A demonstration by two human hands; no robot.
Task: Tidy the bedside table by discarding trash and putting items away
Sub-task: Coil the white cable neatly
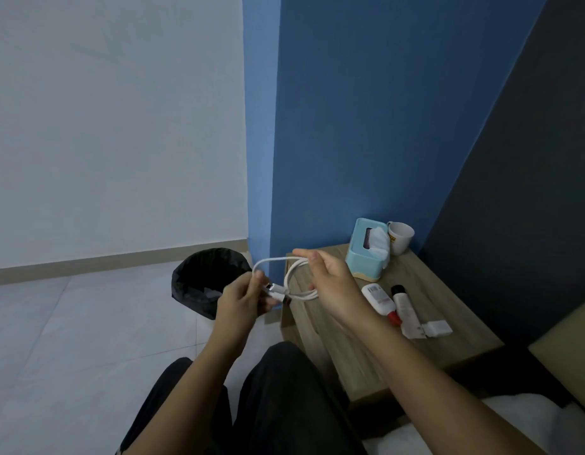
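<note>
Both hands hold a white charging cable (292, 274) in the air over the left edge of the wooden bedside table (360, 349). My left hand (243, 298) pinches the cable near its metal plug ends. My right hand (330, 284) holds the looped part, with loops hanging around its fingers. On the table lie a white bottle with a red cap (379, 299), a white tube with a black cap (403, 305) and a white charger plug (437, 328).
A light blue tissue box (366, 254) and a white mug (400, 237) stand at the table's back by the blue wall. A black-lined trash bin (204, 280) sits on the tiled floor left of the table. My dark-trousered legs are below; the bed is at right.
</note>
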